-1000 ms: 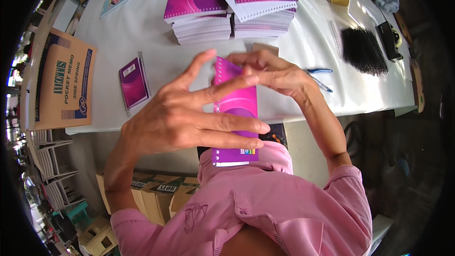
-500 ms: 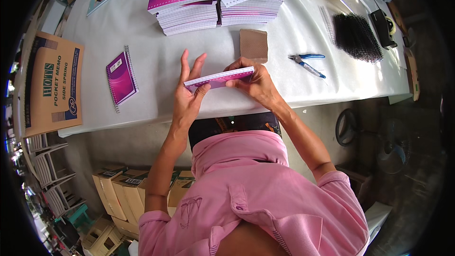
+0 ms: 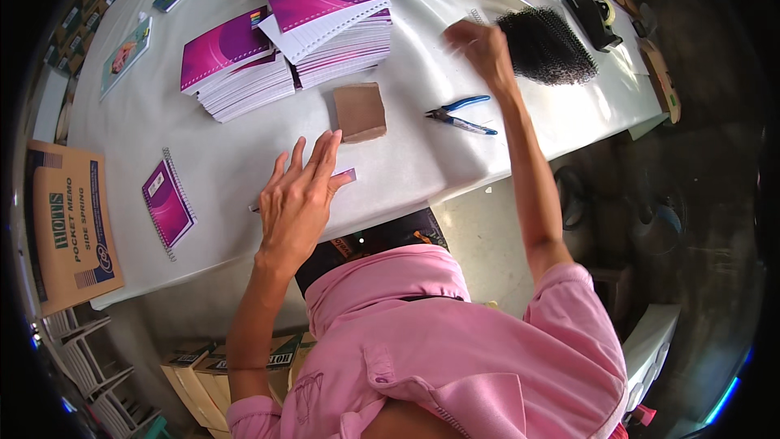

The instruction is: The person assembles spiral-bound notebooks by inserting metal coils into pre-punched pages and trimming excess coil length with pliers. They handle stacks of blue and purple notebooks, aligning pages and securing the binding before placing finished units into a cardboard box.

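At the far left a brown cardboard carton (image 3: pixel 77 228) stands against the edge of the white-covered bench (image 3: pixel 406 167), and to its right a coil-bound purple notebook (image 3: pixel 168 205) lies by itself. Next come two side-by-side stacks of punched purple pads, the left stack (image 3: pixel 221 55) lower and the right stack (image 3: pixel 331 12) topped by a pad set askew. Nearer the person, the left hand (image 3: pixel 295 195) lies palm down with its fingers extended over a small purple pad (image 3: pixel 345 180), close to the bench's front edge; only slivers of that pad show beside the hand, and whether the hand grips it or merely rests there cannot be told. Just beyond the fingertips is a square of brown cardboard (image 3: pixel 360 112), then blue-handled cutters (image 3: pixel 463 116) with their handles apart. Farther right, the right hand (image 3: pixel 479 41), blurred, is at the near-left side of a heap of black wire coils (image 3: pixel 551 53); whether it has caught one is unclear. The step in hand seems to be fetching a coil while the pad stays by the left hand. The next move would call for separating a single coil from the tangle, with the pad's punched edge kept accessible.
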`<state>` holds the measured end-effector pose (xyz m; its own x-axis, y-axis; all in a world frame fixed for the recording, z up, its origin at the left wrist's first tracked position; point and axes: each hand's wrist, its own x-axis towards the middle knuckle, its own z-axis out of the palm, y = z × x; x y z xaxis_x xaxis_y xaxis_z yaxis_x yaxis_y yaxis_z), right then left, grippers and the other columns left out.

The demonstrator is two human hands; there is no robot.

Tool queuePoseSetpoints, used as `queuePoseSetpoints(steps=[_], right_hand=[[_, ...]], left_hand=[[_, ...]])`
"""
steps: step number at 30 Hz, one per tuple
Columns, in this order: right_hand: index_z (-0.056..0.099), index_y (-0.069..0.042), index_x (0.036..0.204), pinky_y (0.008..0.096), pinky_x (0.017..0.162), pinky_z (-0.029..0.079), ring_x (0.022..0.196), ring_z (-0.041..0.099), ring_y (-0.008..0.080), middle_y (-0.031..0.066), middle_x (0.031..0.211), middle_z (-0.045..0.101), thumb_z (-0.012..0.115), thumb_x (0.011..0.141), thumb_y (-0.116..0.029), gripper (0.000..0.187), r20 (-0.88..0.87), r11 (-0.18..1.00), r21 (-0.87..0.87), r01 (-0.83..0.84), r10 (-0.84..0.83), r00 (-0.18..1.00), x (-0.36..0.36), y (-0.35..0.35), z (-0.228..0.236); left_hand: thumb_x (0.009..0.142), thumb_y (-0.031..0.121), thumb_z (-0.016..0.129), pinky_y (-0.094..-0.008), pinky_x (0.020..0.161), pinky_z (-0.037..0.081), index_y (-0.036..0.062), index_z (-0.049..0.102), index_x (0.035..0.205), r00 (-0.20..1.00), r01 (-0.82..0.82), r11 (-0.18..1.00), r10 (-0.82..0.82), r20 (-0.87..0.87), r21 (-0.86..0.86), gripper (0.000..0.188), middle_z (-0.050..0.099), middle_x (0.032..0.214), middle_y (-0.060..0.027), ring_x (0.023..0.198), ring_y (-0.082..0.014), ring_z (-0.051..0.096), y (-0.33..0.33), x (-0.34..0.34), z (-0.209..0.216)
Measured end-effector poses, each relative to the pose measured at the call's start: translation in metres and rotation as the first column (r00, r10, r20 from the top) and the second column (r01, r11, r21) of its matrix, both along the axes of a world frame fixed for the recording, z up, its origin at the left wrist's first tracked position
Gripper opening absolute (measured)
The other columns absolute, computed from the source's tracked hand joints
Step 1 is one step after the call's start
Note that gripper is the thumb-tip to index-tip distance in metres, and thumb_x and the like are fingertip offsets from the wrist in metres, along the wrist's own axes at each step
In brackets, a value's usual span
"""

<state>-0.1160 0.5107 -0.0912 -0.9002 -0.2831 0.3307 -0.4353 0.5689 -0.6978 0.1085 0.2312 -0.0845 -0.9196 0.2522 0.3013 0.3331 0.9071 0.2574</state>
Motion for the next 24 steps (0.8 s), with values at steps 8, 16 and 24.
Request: queuePoseSetpoints(steps=[8,16,24], right_hand=[[0.057,0.002,0.089,0.0409,0.076,0.052,0.086,0.068,0.0305,0.0192,0.089,0.068,0.056,0.091,-0.011,0.013,-0.19,0.832,0.405,0.38,-0.33,0.925,-0.092,0.056,-0.038],[0.07,-0.002,0.105,0.0283,0.076,0.054,0.084,0.066,0.0153,0.0065,0.093,0.07,0.068,0.085,0.002,0.021,0.217,0.84,-0.188,-0.509,0.541,0.813,0.116,-0.056,0.024],[0.071,-0.003,0.101,0.0299,0.076,0.055,0.088,0.068,0.016,0.007,0.093,0.07,0.07,0.083,0.001,0.019,0.333,0.852,-0.285,-0.44,0.518,0.788,0.124,-0.063,0.015]], left_hand=[[0.084,0.021,0.071,-0.0466,0.095,0.049,0.0103,0.047,0.141,1.0,0.019,0.998,-0.02,0.016,0.06,0.063,0.065,0.12,-0.0154,0.116,-0.0369,0.059,0.005,-0.001,0.01],[0.089,0.03,0.066,-0.045,0.089,0.051,0.011,0.048,0.141,1.0,0.013,1.0,-0.013,-0.009,0.016,0.058,0.068,0.105,-0.0181,0.11,-0.0372,0.062,-0.003,-0.007,0.002],[0.09,0.035,0.064,-0.0491,0.091,0.051,0.0057,0.046,0.14,0.999,0.037,0.999,-0.037,0.022,-0.018,0.061,0.067,0.117,-0.0141,0.11,-0.0381,0.063,-0.002,-0.008,0.001]])
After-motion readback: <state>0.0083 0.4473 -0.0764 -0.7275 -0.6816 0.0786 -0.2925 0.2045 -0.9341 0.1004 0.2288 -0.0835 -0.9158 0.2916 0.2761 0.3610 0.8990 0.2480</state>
